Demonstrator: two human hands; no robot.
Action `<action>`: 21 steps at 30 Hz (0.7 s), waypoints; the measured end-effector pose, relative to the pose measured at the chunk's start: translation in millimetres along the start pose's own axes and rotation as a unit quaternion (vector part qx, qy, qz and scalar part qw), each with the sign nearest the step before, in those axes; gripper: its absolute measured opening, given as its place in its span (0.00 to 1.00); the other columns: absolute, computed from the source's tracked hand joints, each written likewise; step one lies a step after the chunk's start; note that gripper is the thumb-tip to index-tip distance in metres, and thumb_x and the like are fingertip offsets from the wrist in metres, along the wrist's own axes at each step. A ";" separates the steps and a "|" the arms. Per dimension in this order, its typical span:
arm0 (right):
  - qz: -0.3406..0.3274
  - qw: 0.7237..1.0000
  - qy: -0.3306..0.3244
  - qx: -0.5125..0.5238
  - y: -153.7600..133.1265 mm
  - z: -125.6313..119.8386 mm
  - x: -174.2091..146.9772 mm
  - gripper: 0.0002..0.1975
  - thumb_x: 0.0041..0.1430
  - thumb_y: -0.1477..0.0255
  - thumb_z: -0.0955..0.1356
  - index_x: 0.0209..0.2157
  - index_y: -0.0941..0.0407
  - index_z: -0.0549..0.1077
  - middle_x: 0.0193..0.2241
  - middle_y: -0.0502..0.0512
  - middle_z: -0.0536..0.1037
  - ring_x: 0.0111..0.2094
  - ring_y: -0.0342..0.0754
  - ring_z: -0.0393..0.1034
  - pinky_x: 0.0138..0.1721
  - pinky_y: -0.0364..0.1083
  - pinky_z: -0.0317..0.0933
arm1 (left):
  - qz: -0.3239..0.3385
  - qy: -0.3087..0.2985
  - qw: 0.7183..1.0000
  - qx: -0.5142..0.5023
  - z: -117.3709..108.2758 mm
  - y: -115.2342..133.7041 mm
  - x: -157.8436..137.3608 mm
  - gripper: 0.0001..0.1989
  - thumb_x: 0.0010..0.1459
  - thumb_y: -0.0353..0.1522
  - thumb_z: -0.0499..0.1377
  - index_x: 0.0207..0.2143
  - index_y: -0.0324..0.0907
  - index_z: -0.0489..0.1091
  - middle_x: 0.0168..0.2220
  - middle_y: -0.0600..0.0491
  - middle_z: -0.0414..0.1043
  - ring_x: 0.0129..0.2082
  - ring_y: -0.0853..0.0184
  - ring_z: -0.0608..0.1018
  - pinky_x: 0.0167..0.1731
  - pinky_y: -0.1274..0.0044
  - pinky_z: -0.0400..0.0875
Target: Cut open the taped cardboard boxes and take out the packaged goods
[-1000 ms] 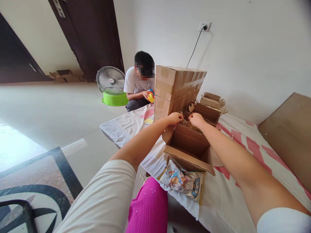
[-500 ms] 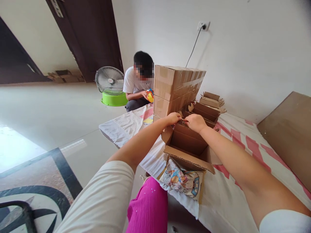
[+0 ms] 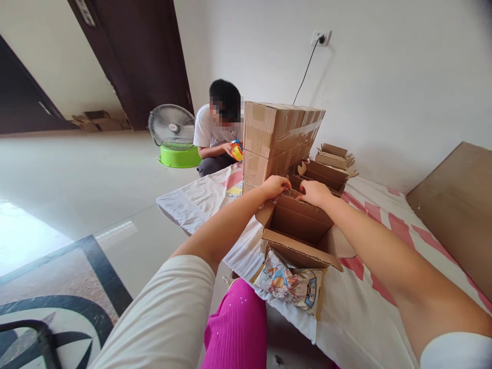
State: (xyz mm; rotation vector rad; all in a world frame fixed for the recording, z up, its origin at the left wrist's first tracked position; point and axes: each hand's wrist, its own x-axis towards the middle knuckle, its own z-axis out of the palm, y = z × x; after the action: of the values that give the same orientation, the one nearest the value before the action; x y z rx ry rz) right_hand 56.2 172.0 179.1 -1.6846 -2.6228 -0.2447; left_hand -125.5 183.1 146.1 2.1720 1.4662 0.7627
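Observation:
My left hand (image 3: 277, 187) is above the far-left rim of the nearest open cardboard box (image 3: 302, 220), fingers curled and thumb near the fingertips. To its right, my right hand (image 3: 314, 193) is bent over the box's far edge, fingers pointing down and inward. A small gap separates the two hands. Whatever their fingertips pinch is too small or too hidden to make out. The box's near flap (image 3: 302, 250) is folded outward, and its inside looks bare. Against its near side leans a printed pouch (image 3: 288, 284) with a cartoon picture.
Taped cartons (image 3: 284, 138) stand stacked just beyond my left hand. More open boxes (image 3: 326, 174) line up behind. A cloth (image 3: 192, 205) covers the table. Another person (image 3: 219, 128) crouches at the far left, holding a yellow-and-orange object (image 3: 236, 150). A fan (image 3: 172, 127) stands on a green basin (image 3: 179, 157).
My hands, whose fingertips were close together over the box's far edge, have moved slightly apart. The view has shifted a little; the boxes and pouch stay in place.

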 end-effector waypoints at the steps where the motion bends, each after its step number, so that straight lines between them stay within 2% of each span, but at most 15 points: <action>1: -0.007 1.000 -0.003 0.000 4.6 -1.3 -4.7 0.19 0.52 0.62 0.73 0.44 0.56 0.74 0.42 0.59 0.79 0.43 0.55 0.73 0.40 0.48 0.65 | -0.003 0.000 1.000 0.001 0.4 0.2 0.6 0.13 0.55 0.25 0.56 0.40 0.40 0.78 0.30 0.54 0.77 0.22 0.73 0.73 0.30 0.80 0.69; 3: -0.022 1.000 0.001 -0.002 12.7 -2.6 -17.0 0.24 0.51 0.63 0.74 0.49 0.56 0.72 0.48 0.60 0.77 0.48 0.56 0.70 0.45 0.50 0.64 | -0.010 -0.003 1.000 0.005 0.9 1.0 1.1 0.12 0.56 0.26 0.56 0.40 0.39 0.78 0.27 0.54 0.76 0.22 0.72 0.73 0.29 0.81 0.69; 5: -0.041 0.998 0.039 0.008 17.8 -1.5 -32.6 0.21 0.55 0.66 0.72 0.49 0.57 0.72 0.50 0.60 0.75 0.51 0.56 0.68 0.51 0.51 0.62 | -0.016 -0.005 1.000 0.009 0.9 2.0 1.0 0.12 0.56 0.26 0.56 0.40 0.39 0.78 0.25 0.55 0.75 0.22 0.72 0.73 0.28 0.81 0.69; 7: -0.062 0.993 0.097 0.036 19.1 2.5 -50.7 0.13 0.61 0.68 0.67 0.46 0.57 0.74 0.46 0.59 0.77 0.50 0.54 0.68 0.52 0.50 0.61 | -0.017 -0.004 1.000 0.016 0.5 3.1 1.0 0.11 0.56 0.26 0.57 0.39 0.40 0.78 0.26 0.55 0.75 0.23 0.72 0.74 0.29 0.82 0.69; 9: -0.089 0.986 0.127 0.068 16.3 9.2 -70.3 0.11 0.65 0.69 0.63 0.42 0.55 0.76 0.42 0.57 0.79 0.46 0.52 0.69 0.50 0.50 0.62 | -0.017 -0.002 1.000 0.025 0.1 4.2 1.4 0.11 0.56 0.27 0.57 0.38 0.41 0.78 0.27 0.55 0.76 0.23 0.73 0.74 0.31 0.82 0.69; 15: -0.190 0.978 0.066 0.057 -1.4 36.7 -117.1 0.10 0.64 0.69 0.64 0.40 0.57 0.76 0.38 0.58 0.78 0.42 0.52 0.69 0.47 0.50 0.64 | -0.016 -0.007 0.998 0.059 -0.7 7.1 2.9 0.11 0.56 0.27 0.58 0.39 0.41 0.78 0.25 0.56 0.75 0.24 0.72 0.74 0.33 0.81 0.70; 21: -0.167 0.983 0.045 0.062 -4.2 48.7 -121.7 0.11 0.63 0.69 0.66 0.44 0.58 0.75 0.43 0.59 0.75 0.46 0.53 0.66 0.49 0.51 0.63 | -0.007 0.000 0.993 0.118 -1.5 9.3 3.2 0.11 0.57 0.28 0.58 0.39 0.42 0.79 0.28 0.54 0.77 0.30 0.69 0.77 0.39 0.81 0.70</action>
State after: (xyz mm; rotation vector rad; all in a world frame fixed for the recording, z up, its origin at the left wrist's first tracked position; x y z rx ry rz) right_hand 107.0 67.3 118.7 -1.1647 -2.7726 -0.1516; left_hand -118.9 182.7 153.6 2.3290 1.6417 0.6104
